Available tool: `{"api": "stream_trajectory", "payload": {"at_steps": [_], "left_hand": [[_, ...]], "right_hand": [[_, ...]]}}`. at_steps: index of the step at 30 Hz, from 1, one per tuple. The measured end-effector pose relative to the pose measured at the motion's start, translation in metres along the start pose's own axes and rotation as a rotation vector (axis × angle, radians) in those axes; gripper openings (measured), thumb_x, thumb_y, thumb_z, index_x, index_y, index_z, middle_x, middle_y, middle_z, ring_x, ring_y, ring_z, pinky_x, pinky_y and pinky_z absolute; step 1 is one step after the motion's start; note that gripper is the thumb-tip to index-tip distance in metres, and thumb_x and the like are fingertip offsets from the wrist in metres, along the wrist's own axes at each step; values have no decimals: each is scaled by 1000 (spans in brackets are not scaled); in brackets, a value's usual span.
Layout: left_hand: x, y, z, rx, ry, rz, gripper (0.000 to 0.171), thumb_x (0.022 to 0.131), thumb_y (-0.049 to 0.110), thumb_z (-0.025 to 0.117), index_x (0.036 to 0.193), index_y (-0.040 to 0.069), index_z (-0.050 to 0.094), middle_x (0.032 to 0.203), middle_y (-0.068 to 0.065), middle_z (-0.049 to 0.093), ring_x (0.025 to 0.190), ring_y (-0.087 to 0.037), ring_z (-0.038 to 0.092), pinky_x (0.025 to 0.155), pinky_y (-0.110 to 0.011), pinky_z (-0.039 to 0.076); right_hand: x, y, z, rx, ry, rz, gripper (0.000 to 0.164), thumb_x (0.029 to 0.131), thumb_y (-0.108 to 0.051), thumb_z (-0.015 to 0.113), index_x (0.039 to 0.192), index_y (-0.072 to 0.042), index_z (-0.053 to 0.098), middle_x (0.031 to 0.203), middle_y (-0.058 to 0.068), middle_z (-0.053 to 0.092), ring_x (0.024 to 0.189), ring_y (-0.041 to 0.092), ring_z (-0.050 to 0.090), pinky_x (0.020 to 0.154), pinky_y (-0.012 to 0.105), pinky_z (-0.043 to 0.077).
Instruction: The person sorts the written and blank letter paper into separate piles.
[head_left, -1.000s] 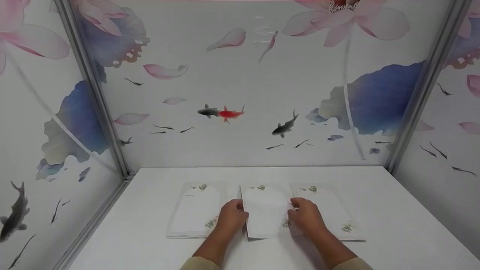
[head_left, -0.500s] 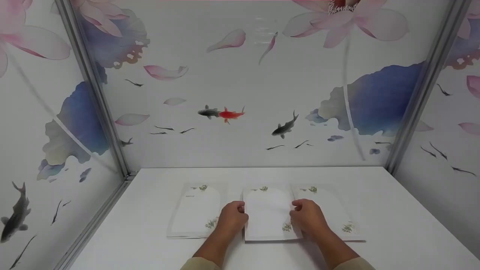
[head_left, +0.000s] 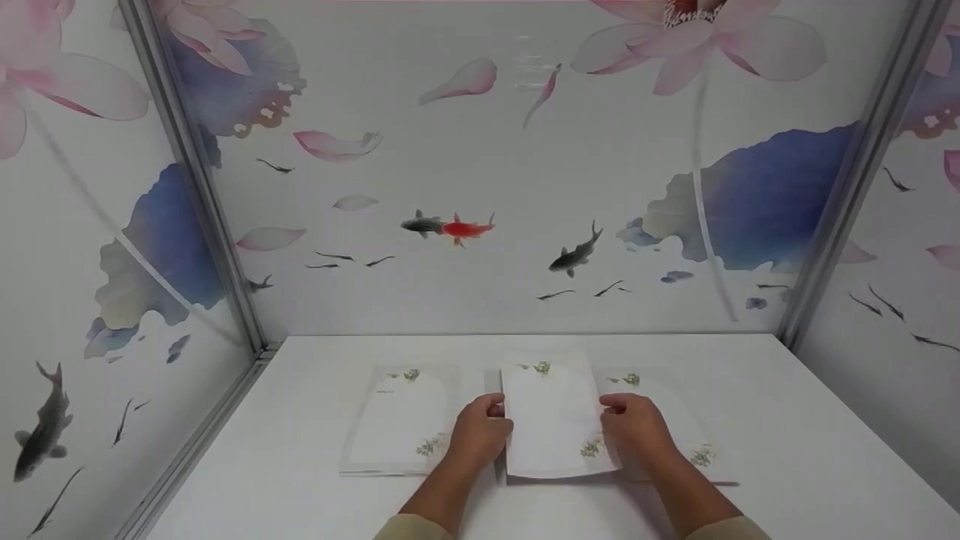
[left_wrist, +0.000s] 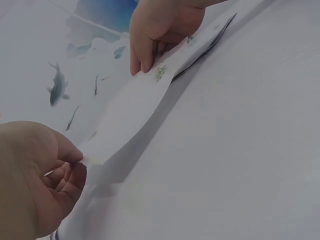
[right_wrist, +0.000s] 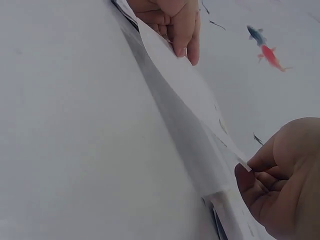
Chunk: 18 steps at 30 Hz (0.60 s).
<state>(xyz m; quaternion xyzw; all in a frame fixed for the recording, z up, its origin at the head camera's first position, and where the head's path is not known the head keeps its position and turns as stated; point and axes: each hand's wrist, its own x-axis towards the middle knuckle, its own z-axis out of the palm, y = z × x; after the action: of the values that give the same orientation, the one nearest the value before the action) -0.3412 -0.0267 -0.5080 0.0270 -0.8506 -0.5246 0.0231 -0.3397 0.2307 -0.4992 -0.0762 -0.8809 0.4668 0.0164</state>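
Note:
A white sheet of paper (head_left: 555,424) with small printed green plants is held up between both hands, its lower edge bowed and a shadow under it. My left hand (head_left: 481,431) pinches its left edge between thumb and fingers. On the opposite edge my right hand (head_left: 637,429) pinches it the same way, partly covering the right-hand stack of sheets (head_left: 671,416). The left wrist view shows the sheet (left_wrist: 127,112) curving clear of the table between the hands. In the right wrist view its thin corner (right_wrist: 242,162) sits between the right thumb and fingers.
To the left lies another stack of similar printed sheets (head_left: 397,427), its near right part behind the left forearm. A white table (head_left: 247,465) bears everything. Behind it stands a wall panel (head_left: 487,300) painted with lotus and fish, with side panels in metal frames.
At first the sheet's left edge stood tilted up; half a second ago it lay level near the table. Now both hands have raised it and shifted it slightly right.

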Motion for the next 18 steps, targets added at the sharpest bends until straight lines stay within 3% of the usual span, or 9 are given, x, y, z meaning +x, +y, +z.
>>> {"api": "stream_trajectory", "payload": {"at_steps": [7, 11, 18], "left_hand": [[-9, 25, 34, -74, -70, -12, 61, 95, 13, 73, 153, 13, 57, 140, -4, 68, 118, -18, 68, 105, -43, 59], [-15, 38, 59, -128, -106, -14, 60, 93, 7, 72, 152, 15, 58, 142, -2, 67, 114, -15, 68, 95, -37, 62], [-31, 53, 97, -173, -141, -36, 52, 93, 3, 75, 141, 21, 66, 126, -1, 68, 99, -14, 68, 81, -36, 62]], "right_hand": [[5, 21, -42, 24, 4, 72, 46, 107, -19, 56, 151, -6, 60, 155, 24, 56, 140, 40, 52, 119, 60, 46], [8, 37, -70, 42, 29, 110, 47, 107, -20, 57, 151, -5, 58, 156, 27, 53, 139, 41, 51, 119, 59, 45], [6, 67, -114, 47, 32, 158, 52, 107, -22, 61, 154, -2, 54, 158, 31, 49, 139, 42, 52, 115, 56, 48]]}}
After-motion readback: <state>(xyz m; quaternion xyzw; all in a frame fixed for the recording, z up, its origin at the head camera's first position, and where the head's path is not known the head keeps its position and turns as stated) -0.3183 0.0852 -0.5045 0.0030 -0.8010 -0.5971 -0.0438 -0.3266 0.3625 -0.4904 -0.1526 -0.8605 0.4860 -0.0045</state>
